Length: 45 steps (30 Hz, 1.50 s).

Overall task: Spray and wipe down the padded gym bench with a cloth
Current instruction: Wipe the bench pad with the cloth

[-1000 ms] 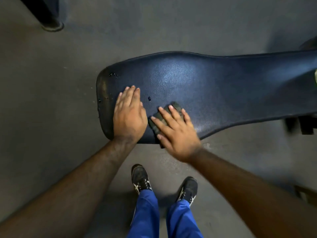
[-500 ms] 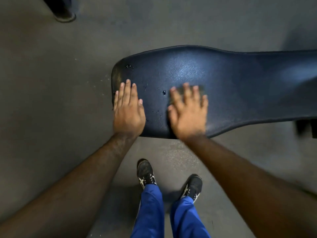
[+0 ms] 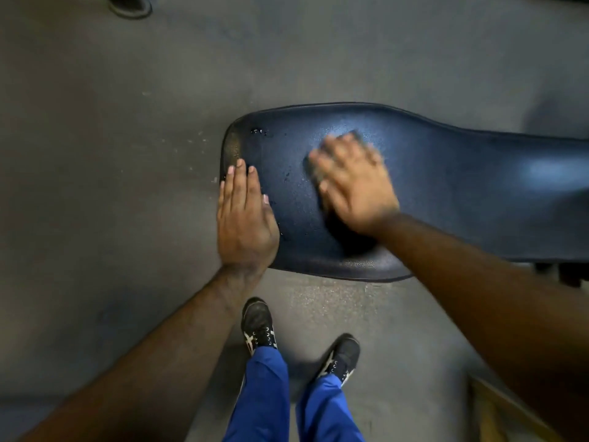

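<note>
Floor (image 3: 95,154): grey, speckled, runs under everything. A dark round base (image 3: 129,4) sits at the far left edge of view, well apart from your hands.

Your left hand (image 3: 243,215) lies flat on the near left corner of the padded bench (image 3: 462,186), palm down. Fingers straight and close together, pointing away from you, thumb alongside. This grip is open and holds nothing; it only presses on the pad. Heel of the hand overhangs the near rim.

Just beyond those fingertips, the worn end of the worktop. A cluster of droplets (image 3: 258,131) stands further out, near the far left corner. More small wet specks lie between your two hands.

Your right hand (image 3: 353,183) is to the right of the left, apart from it, nearer the middle of the pad. It is motion-blurred. Fingers spread and fairly straight, angled up and left, pressing a dark cloth (image 3: 352,134) flat against the worktop. Only the cloth's edges show: a strip past the fingertips and a bit by the thumb side. The rest is hidden under the palm. This grip is open too, pushing down, not curled round the cloth.

Right of that hand the bench narrows and runs out of view, with a pale sheen on the vinyl.

Below the hands: two black shoes (image 3: 258,327) with white stripes, blue trousers (image 3: 264,397), on the floor just short of the bench's near edge.
</note>
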Each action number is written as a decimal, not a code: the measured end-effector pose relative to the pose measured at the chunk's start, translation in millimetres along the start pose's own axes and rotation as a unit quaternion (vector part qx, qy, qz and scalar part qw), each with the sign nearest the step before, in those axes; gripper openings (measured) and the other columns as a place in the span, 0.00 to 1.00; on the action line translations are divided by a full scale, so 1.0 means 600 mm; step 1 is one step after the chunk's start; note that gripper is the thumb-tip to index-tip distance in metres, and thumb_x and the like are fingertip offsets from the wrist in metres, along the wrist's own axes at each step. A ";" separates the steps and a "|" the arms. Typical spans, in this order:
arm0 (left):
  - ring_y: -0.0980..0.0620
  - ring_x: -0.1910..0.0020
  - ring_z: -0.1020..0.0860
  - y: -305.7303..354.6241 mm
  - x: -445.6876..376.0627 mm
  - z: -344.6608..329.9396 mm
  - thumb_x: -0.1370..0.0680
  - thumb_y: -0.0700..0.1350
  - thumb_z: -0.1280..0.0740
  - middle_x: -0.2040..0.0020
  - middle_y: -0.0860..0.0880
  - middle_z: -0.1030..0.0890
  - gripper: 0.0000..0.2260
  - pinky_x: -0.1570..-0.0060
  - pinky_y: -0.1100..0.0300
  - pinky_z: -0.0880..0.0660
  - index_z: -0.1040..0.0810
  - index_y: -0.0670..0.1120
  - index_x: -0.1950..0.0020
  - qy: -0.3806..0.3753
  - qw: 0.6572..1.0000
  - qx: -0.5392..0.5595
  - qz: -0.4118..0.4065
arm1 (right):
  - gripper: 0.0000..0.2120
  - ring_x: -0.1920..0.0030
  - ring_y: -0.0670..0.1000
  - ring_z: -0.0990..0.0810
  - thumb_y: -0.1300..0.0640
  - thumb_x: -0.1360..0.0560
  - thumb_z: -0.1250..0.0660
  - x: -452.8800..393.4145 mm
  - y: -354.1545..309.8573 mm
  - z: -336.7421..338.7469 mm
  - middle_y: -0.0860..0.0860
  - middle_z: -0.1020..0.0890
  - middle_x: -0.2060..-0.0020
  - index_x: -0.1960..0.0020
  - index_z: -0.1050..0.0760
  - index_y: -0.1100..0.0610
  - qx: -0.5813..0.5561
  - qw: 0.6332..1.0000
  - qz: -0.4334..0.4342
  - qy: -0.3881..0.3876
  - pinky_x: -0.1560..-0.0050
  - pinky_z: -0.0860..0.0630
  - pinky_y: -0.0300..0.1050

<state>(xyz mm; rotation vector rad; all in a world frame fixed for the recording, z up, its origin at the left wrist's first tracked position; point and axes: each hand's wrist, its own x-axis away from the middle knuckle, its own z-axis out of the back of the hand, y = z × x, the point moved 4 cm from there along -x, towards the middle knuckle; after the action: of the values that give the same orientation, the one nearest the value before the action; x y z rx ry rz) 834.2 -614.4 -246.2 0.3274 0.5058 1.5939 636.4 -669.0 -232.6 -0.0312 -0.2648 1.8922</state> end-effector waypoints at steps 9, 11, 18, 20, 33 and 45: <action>0.43 0.23 0.40 0.001 0.001 0.000 0.20 0.43 0.45 0.23 0.40 0.36 0.24 0.24 0.48 0.43 0.36 0.37 0.25 0.003 0.999 -0.034 0.016 | 0.26 0.21 0.58 0.44 0.42 0.20 0.51 -0.107 -0.025 0.009 0.52 0.38 0.21 0.23 0.36 0.43 -0.037 0.998 -0.055 0.006 0.23 0.49 0.64; 0.44 0.23 0.39 0.000 0.002 -0.001 0.20 0.43 0.44 0.24 0.40 0.36 0.24 0.24 0.49 0.43 0.36 0.37 0.25 0.005 0.999 -0.039 0.017 | 0.26 0.20 0.58 0.45 0.42 0.21 0.51 -0.135 -0.057 0.002 0.51 0.38 0.21 0.23 0.36 0.42 -0.042 0.990 -0.130 0.013 0.23 0.51 0.63; 0.44 0.24 0.37 -0.001 0.004 -0.001 0.20 0.43 0.43 0.25 0.39 0.34 0.23 0.24 0.49 0.41 0.33 0.36 0.26 0.017 0.999 -0.041 0.031 | 0.22 0.22 0.55 0.40 0.42 0.20 0.48 -0.199 -0.078 0.004 0.48 0.32 0.24 0.27 0.31 0.39 -0.042 0.998 -0.037 -0.013 0.23 0.47 0.61; 0.44 0.24 0.37 0.001 0.004 0.001 0.21 0.43 0.44 0.24 0.40 0.34 0.24 0.25 0.48 0.40 0.33 0.37 0.26 0.018 0.998 -0.034 0.041 | 0.23 0.22 0.55 0.40 0.43 0.22 0.46 -0.191 -0.131 -0.005 0.48 0.32 0.24 0.28 0.31 0.39 -0.036 0.999 0.018 -0.023 0.23 0.50 0.61; 0.44 0.26 0.34 -0.004 0.008 0.000 0.20 0.43 0.44 0.26 0.40 0.31 0.22 0.26 0.49 0.38 0.30 0.37 0.27 0.065 0.996 0.003 0.067 | 0.24 0.21 0.55 0.42 0.43 0.22 0.48 -0.189 -0.096 0.001 0.48 0.34 0.23 0.27 0.32 0.38 -0.055 0.989 0.127 -0.046 0.23 0.49 0.60; 0.42 0.28 0.30 -0.007 0.016 0.021 0.21 0.42 0.46 0.30 0.39 0.27 0.21 0.27 0.53 0.37 0.28 0.36 0.30 0.065 0.992 0.067 0.080 | 0.25 0.20 0.57 0.45 0.44 0.21 0.47 -0.079 -0.142 -0.021 0.50 0.38 0.21 0.25 0.35 0.40 -0.048 0.994 0.101 -0.008 0.23 0.52 0.62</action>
<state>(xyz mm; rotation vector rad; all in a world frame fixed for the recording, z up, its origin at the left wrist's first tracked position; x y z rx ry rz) 843.1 -603.2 -238.5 0.3752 0.7030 1.7482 733.6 -684.7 -233.3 -0.1118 -0.3761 2.0808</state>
